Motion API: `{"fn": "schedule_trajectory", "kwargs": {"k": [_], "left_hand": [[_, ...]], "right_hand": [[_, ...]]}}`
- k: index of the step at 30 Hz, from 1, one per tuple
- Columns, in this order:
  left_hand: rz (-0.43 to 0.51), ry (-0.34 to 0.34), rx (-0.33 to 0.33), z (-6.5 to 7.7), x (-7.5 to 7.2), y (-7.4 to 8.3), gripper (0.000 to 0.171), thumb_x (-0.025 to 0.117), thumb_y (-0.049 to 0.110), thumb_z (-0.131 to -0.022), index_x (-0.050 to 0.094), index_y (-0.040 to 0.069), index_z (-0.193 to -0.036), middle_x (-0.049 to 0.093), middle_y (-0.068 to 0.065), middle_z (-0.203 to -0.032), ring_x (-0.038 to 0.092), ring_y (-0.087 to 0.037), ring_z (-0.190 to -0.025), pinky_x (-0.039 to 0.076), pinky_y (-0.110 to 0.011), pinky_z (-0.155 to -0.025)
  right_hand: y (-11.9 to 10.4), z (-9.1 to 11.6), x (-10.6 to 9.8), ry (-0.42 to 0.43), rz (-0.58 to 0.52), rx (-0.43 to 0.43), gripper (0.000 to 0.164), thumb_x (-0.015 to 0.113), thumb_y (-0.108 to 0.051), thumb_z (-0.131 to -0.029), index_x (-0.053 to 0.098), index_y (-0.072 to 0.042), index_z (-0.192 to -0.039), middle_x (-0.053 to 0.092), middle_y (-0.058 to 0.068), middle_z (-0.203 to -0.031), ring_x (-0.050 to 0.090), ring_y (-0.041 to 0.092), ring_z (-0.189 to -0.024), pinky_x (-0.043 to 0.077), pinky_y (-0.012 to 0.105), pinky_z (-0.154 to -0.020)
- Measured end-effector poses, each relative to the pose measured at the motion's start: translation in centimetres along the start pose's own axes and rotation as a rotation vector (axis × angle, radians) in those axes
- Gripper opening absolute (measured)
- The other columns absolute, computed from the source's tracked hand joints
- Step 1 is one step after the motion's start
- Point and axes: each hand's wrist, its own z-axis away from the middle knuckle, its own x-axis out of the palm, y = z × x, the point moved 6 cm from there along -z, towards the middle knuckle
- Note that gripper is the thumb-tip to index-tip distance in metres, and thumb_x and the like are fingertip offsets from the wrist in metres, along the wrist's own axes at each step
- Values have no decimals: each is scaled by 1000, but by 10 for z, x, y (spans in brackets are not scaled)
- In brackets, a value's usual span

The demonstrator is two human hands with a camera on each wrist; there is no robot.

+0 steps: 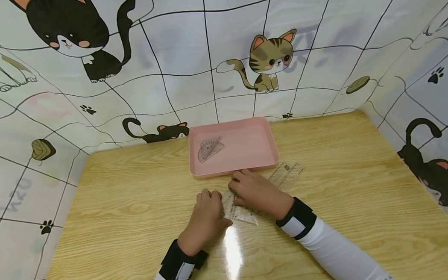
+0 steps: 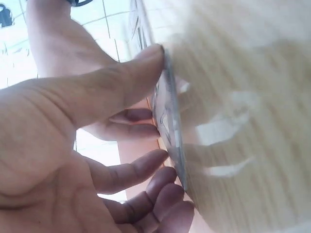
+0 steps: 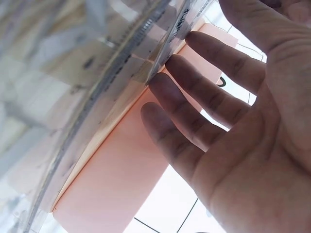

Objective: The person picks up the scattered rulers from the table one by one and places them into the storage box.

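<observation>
A clear plastic set square lies on the table in the head view, partly hidden by both hands. My left hand holds it by its left side; the left wrist view shows the thumb at one edge and fingertips along another. My right hand reaches over the set square and a clear ruler, whose far end shows beyond the hand. In the right wrist view its fingers are fairly straight, with fingertips touching down beside the clear plastic edges. The hand covers where ruler and set square overlap.
Just beyond the hands, a pink tray stands at the back of the wooden table. A clear protractor lies in its left part, seemingly with another clear piece over it. A cat-patterned sheet rises behind the table.
</observation>
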Motion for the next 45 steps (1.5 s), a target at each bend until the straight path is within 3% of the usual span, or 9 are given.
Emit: {"fn": "schedule_trajectory", "kwargs": {"k": [10,18,24,32,37,41,45], "left_hand": [[173,-98,-58,-8,-1,-12,61,97,14,-69,55,-1,-111,48,-15,-105,44,-33,-101,47,-41,-83],[222,-135,-90,-11,-4,-11,49,94,7,-71,52,4,-94,44,-12,-97,40,-30,-95,39,-34,-74],[231,-132,-101,-14,-5,-14,56,96,7,-68,55,0,-106,47,-14,-102,43,-32,-99,44,-38,-79],[230,-82,-52,-14,-6,-12,58,95,4,-67,54,1,-107,47,-14,-102,44,-30,-98,46,-40,-83],[218,-53,-27,-15,-8,-10,43,84,-3,-78,56,-1,-111,49,-15,-102,52,-27,-91,49,-42,-83],[223,21,15,-15,-15,-8,23,68,-10,-86,62,0,-105,52,-11,-97,52,-22,-86,48,-37,-78],[252,104,79,-15,-23,-5,21,65,-15,-84,68,0,-98,57,-11,-90,54,-21,-84,48,-34,-75]], "right_hand": [[0,1,1,-10,4,7,32,81,-36,-89,71,-12,-108,65,5,-111,61,23,-106,53,36,-95],[1,1,0,12,0,9,32,82,-35,-88,71,-13,-108,64,4,-108,60,23,-106,53,35,-93],[1,0,1,18,19,-1,31,82,-36,-89,71,-13,-107,64,4,-108,61,23,-104,53,35,-92],[1,-2,2,15,39,3,33,82,-37,-88,69,-12,-106,65,5,-109,61,23,-104,53,36,-92],[2,-3,3,-5,35,15,37,82,-38,-88,68,-9,-107,66,7,-112,62,24,-107,53,37,-95],[2,-3,4,-15,21,24,41,83,-39,-87,66,-7,-107,66,7,-113,62,25,-107,52,37,-96],[4,-2,5,-34,-24,48,43,83,-39,-87,64,-6,-108,65,8,-110,61,26,-103,52,37,-93]]}}
